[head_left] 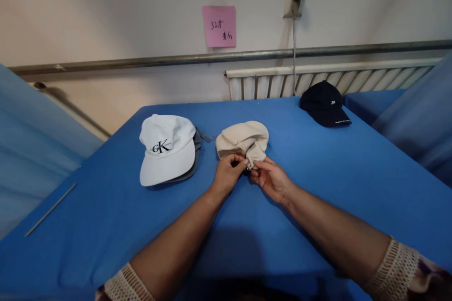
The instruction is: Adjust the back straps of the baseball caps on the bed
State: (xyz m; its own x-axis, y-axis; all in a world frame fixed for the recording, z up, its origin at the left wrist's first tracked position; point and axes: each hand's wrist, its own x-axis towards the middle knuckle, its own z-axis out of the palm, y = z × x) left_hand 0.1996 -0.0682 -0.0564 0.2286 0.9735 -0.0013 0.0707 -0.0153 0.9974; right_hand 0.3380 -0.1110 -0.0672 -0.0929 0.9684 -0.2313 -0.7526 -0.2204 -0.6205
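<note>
A beige cap (pixel 243 136) lies crumpled in the middle of the blue-covered table (pixel 148 240), its near edge gathered between my two hands. My left hand (pixel 229 173) pinches that edge from the left, thumb and forefinger pressed together. From the right, my right hand (pixel 271 178) grips the same edge with its fingers curled beneath. Between the fingertips shows a small dark piece with a bit of shine, mostly hidden. To the left rests a white cap (pixel 169 146) with black "CK" lettering, stacked over a grey cap (pixel 198 150).
A dark navy cap (pixel 323 101) sits at the far right of the table. At the left edge lies a thin stick (pixel 51 210). Behind are a radiator (pixel 275 82), a metal rail (pixel 169 60), a socket with a cord (pixel 293 2) and a pink note (pixel 219 26). Blue curtains hang either side.
</note>
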